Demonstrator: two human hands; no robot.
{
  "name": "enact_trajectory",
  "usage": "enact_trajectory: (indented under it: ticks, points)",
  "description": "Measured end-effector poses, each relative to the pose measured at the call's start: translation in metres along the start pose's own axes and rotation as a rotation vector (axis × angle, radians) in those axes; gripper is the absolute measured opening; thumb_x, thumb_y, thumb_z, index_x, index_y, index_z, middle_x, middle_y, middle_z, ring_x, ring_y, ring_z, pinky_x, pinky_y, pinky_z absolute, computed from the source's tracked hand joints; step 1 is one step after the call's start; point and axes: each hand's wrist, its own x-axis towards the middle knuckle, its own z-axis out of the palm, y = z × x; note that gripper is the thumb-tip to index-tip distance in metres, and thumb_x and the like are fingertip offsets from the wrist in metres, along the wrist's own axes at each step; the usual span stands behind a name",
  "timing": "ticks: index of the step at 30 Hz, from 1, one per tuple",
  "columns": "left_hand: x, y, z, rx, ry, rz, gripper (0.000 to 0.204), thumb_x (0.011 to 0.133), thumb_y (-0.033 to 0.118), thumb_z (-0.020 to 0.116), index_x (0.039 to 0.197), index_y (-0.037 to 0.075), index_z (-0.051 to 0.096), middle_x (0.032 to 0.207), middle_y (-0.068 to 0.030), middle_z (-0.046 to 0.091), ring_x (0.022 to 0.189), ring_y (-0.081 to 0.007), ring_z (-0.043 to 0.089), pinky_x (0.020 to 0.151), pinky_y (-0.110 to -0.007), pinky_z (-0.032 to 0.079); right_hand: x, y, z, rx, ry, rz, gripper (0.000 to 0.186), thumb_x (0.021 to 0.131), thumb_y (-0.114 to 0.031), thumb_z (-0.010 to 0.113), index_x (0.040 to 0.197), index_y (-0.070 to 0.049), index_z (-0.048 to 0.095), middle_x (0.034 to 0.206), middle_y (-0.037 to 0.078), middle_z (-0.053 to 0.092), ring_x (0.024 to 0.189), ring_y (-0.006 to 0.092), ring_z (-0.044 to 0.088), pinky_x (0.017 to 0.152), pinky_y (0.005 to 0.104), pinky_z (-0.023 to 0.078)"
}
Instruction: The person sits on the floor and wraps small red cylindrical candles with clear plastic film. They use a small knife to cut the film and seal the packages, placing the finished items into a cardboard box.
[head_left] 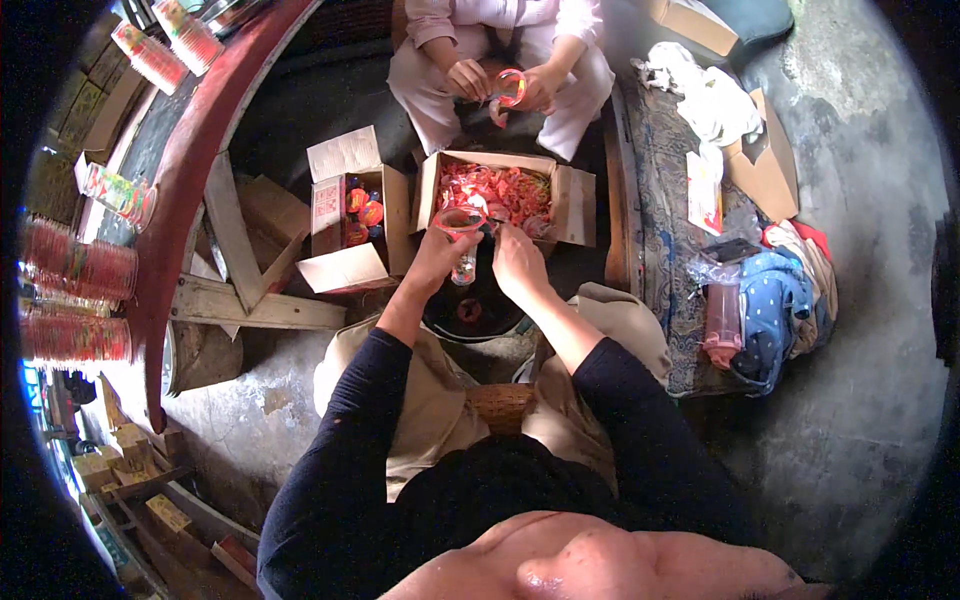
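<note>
My left hand (433,258) is closed round a clear plastic cup (464,266) with a red rim, tilted above a dark round tub (468,322). Close to that rim, my right hand (519,264) has its fingers pinched on a small dark thing, too small to name. Just beyond both hands sits an open cardboard box (575,206) full of red plastic scraps (500,188). Across from me, a seated person's hands (541,87) hold another clear cup with a red rim (510,87), and a red strip dangles below it.
At left, a second cardboard box (343,268) contains red and dark round items (370,213). Stacked cups (80,260) line a red-edged table (190,160). On the right, a patterned bench (655,230) bears white cloth (705,100), a blue dotted bag (772,305) and a pink bottle (722,318).
</note>
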Motion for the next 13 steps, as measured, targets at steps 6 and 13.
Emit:
enact_trajectory:
  ticks: [6,13]
  points:
    - [0.007,-0.034,-0.028,0.804,-0.032,-0.045,0.069,0.067,0.039,0.08,0.116,-0.001,0.051,0.102,-0.0165,0.066,0.101,-0.0313,0.064,0.095,-0.046,0.038,0.002,0.001,-0.022,-0.133,-0.264,0.059,0.023,0.09,-0.01,0.044,0.101,0.003,0.058,0.096,0.025,0.066,0.09,0.0409,0.065,0.079,0.0493,0.052]
    - [0.006,-0.035,-0.019,1.138,-0.126,-0.251,0.089,0.059,0.048,0.083,0.123,0.004,0.04,0.107,-0.0224,0.067,0.105,-0.0339,0.064,0.099,-0.055,0.028,0.004,0.008,-0.041,-0.221,-0.351,0.102,0.023,0.089,-0.015,0.049,0.099,-0.001,0.064,0.094,0.021,0.069,0.089,0.0384,0.068,0.08,0.0467,0.054]
